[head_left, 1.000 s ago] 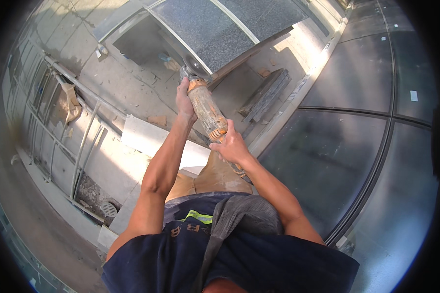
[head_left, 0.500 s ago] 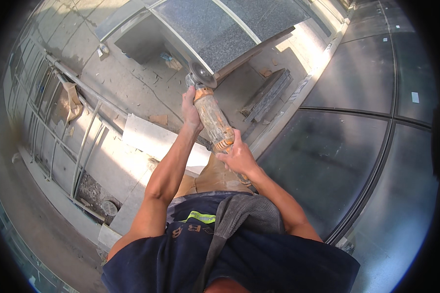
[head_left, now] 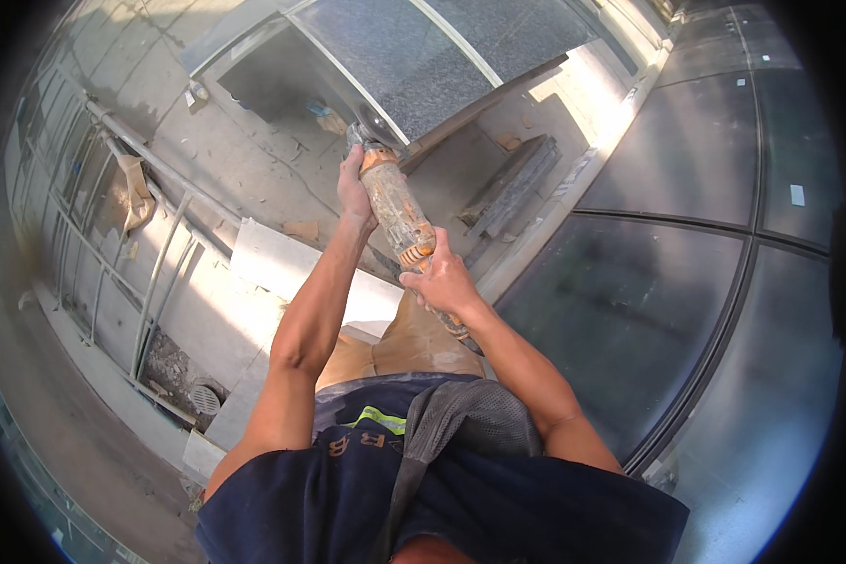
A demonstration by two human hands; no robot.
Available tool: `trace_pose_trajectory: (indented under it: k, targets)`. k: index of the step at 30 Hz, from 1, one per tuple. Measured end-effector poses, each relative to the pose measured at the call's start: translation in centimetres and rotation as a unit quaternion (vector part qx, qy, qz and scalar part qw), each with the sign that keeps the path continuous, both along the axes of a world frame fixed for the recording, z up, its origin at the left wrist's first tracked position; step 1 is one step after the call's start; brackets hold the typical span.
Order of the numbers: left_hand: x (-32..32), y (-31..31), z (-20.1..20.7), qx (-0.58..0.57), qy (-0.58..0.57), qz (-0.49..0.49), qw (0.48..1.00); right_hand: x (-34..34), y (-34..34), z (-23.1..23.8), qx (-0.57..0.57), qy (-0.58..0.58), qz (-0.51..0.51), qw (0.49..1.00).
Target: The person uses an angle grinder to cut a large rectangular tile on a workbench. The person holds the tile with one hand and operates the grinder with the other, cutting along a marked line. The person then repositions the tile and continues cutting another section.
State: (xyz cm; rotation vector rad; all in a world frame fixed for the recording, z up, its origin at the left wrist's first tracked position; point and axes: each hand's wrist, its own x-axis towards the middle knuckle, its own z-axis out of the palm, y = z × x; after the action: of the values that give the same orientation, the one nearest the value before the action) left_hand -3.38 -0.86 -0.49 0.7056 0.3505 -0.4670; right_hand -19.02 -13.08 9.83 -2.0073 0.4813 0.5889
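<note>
Metal pipes [head_left: 164, 163] stand in a row on the left. A brown scrap [head_left: 137, 193] hangs on them. A round drain cover [head_left: 204, 399] sits near their bottom. A flat white board [head_left: 282, 273] lies beside them. Big dark shiny panels [head_left: 630, 301] are on the right, one with a little white sticker [head_left: 797, 195].

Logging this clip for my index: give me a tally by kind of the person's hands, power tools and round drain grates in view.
Hands: 2 (left hand, right hand)
Power tools: 1 (orange-trimmed grinder, held in both hands)
Round drain grates: 1 (pale grate, lower left)
Total: 4
</note>
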Motion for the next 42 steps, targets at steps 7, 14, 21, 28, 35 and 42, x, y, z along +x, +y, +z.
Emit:
trace_pose_trajectory:
  k: [7,14,21,28,35,42]
  targets:
    - [-1.4,0.7,0.6,-0.013,0.029,0.016,0.999,-0.2,0.3,2.8,0.031,0.035,0.004,0.999]
    - [-1.9,0.2,0.5,-0.002,0.025,0.008,1.0,-0.9,0.2,3.1,0.027,0.041,-0.002,0.999]
    - [-4.1,-0.2,1.6,0.008,0.028,0.024,0.999,-1.4,-0.6,5.3,0.051,0.094,0.005,0.994]
    - [-3.7,0.3,1.9,-0.039,0.028,0.003,0.999,-2.3,-0.5,3.4,0.048,0.052,0.006,0.998]
    - [-1.7,0.2,1.3,-0.026,0.024,-0.031,0.999,-1.7,0.3,0.7,0.006,0.011,-0.002,1.0]
    - [-5.3,2.4,0.2,-0.046,0.049,-0.004,0.998,-4.7,1.6,0.6,-0.034,-0.046,0.037,0.998]
